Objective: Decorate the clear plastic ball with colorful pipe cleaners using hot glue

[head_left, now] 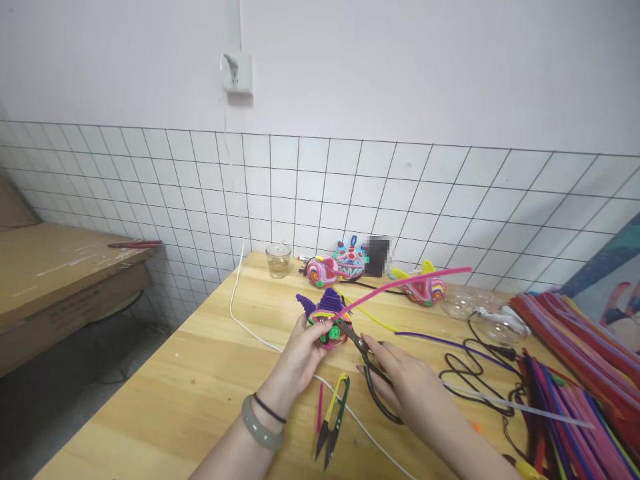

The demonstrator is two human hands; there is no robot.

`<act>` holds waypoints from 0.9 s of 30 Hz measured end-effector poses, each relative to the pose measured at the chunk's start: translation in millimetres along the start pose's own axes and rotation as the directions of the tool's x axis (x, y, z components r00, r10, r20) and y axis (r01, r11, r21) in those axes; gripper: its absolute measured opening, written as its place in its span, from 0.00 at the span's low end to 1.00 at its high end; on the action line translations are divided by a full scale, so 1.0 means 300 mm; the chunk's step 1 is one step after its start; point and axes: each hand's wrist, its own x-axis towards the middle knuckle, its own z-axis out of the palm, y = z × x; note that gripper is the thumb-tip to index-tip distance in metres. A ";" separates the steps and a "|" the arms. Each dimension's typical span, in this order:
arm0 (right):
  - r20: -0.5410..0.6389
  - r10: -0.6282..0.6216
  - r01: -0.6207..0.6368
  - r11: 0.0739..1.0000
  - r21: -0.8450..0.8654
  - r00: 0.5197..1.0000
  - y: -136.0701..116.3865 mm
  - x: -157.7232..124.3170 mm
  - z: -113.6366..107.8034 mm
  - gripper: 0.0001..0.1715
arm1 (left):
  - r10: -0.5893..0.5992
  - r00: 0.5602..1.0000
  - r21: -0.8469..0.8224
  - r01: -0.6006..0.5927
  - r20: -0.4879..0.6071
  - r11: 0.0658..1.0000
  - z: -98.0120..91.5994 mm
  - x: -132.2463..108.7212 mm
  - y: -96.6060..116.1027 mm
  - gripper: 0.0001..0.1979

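Observation:
My left hand is closed around a small pipe-cleaner fish with purple fins and a green spot. A long pink pipe cleaner sticks out from it up to the right. In my right hand are black-handled scissors, their blades reaching the fish beside my left thumb, where the pink stem comes off. Whether the blades are parted there is too small to tell. Just below lie yellow-and-green thread snips and a short pink pipe-cleaner piece.
Behind are a glass, more colourful pipe-cleaner figures and clear plastic balls. Bundles of pipe cleaners and a black cord lie at right. A white cable crosses the wooden table.

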 end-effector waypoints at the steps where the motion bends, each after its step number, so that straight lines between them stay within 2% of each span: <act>1: -0.014 -0.007 0.007 0.999 -0.035 1.000 0.003 -0.001 0.003 0.23 | 0.020 1.000 0.031 -0.020 0.006 0.999 0.000 -0.002 -0.004 0.15; 5: -0.064 -0.044 0.034 0.988 -0.153 0.997 0.011 0.004 0.001 0.24 | 0.024 1.000 0.114 -0.026 0.018 0.993 0.004 -0.013 -0.019 0.19; 10: -0.052 -0.067 0.057 0.983 -0.177 0.996 0.022 0.015 -0.013 0.24 | -0.033 0.999 0.144 0.030 0.021 0.989 0.017 -0.022 -0.019 0.18; 16: -0.033 -0.142 0.133 0.970 -0.203 0.989 0.043 0.018 -0.014 0.21 | -0.062 0.997 0.224 0.070 -0.042 0.972 0.016 -0.020 -0.014 0.18; 21: -0.047 -0.202 0.183 0.947 -0.265 0.978 0.059 0.021 -0.016 0.20 | -0.089 0.994 0.208 0.100 -0.059 0.973 0.018 -0.018 -0.016 0.19; 27: -0.027 -0.227 0.209 0.931 -0.298 0.974 0.071 0.033 -0.022 0.20 | -0.065 0.990 0.222 0.092 -0.127 0.971 0.022 -0.012 -0.025 0.18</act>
